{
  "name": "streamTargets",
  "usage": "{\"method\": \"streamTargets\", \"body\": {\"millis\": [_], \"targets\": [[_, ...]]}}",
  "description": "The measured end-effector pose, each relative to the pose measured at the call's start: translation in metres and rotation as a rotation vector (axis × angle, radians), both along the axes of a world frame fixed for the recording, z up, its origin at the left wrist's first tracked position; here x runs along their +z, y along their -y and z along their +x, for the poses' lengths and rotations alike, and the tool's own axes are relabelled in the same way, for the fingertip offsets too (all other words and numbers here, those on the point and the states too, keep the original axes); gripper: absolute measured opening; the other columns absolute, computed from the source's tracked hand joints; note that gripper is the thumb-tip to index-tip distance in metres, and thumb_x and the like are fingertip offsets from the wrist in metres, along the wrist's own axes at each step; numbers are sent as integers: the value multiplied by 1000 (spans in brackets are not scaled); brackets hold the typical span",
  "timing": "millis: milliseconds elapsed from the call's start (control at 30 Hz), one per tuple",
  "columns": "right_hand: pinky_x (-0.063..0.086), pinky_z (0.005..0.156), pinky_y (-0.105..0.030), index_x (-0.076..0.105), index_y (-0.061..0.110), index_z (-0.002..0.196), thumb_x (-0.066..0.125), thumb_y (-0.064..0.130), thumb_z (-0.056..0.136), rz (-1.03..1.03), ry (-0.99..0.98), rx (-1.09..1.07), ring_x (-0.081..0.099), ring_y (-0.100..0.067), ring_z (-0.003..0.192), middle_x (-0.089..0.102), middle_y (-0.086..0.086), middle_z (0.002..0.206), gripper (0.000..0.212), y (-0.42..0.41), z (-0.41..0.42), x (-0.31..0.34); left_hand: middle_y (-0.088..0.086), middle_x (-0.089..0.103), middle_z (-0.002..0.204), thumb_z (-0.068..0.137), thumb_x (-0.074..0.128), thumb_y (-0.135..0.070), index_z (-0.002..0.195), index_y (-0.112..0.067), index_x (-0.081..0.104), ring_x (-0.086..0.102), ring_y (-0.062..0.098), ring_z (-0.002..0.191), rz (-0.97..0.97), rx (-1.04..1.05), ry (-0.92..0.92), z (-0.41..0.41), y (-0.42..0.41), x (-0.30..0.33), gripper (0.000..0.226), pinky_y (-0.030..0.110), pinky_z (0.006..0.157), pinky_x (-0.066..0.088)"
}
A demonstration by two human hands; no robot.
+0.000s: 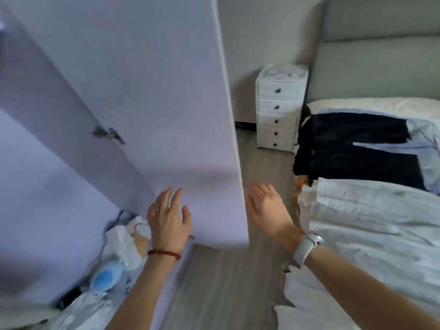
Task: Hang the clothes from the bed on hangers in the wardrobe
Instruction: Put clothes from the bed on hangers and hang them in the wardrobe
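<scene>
An open wardrobe door (166,103), pale lilac-white, stands in front of me. My left hand (167,217) hovers with fingers spread near its lower inner face, holding nothing. My right hand (266,206), also spread and empty, is just past the door's free edge, above the floor. On the bed (381,234) to the right lie dark navy clothes (352,148), a light blue garment (426,141) and a white garment (352,206) nearer me. No hangers are visible.
A white chest of small drawers (277,110) stands beside the bed's headboard. Bags, a blue soft toy (107,277) and bundles fill the wardrobe bottom at lower left. A strip of grey wood floor (228,282) runs between wardrobe and bed.
</scene>
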State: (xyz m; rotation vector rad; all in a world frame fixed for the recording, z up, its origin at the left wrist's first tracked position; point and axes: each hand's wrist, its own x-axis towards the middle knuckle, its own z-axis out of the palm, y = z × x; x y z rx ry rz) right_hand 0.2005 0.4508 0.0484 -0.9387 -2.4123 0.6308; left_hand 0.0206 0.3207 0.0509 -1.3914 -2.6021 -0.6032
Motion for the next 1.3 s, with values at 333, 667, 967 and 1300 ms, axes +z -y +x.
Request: {"method": "streamTargets", "body": {"millis": [333,667,967,1300], "targets": [[46,92,-41,59,4,118,40,18,82,-57,-83,635,57,-36,107,63,-15,115,43,185,-261,33,17,64,109,76,38,-27,104,-6,66,63,36,96,180,661,-67,-145,269,36,44,46,76,51],[40,85,-33,57,-8,109,43,2,92,-330,-83,1199,56,-34,100,61,-21,107,24,397,-419,101,14,58,119,80,35,-30,117,-9,59,54,36,107,241,1173,-240,-162,437,88,49,46,85,44],[43,73,-27,46,18,114,40,12,92,-937,172,1184,49,-13,79,49,3,90,24,510,-515,135,-2,-2,156,97,35,-28,148,-21,0,6,23,142,107,1373,183,-219,476,120,62,44,111,20],[42,75,-32,65,0,96,37,8,89,-705,-230,932,57,-37,93,63,-23,100,30,502,-541,133,-6,-10,155,99,32,-27,146,-24,-9,-1,23,143,73,1369,301,-234,469,88,63,45,113,15]]}}
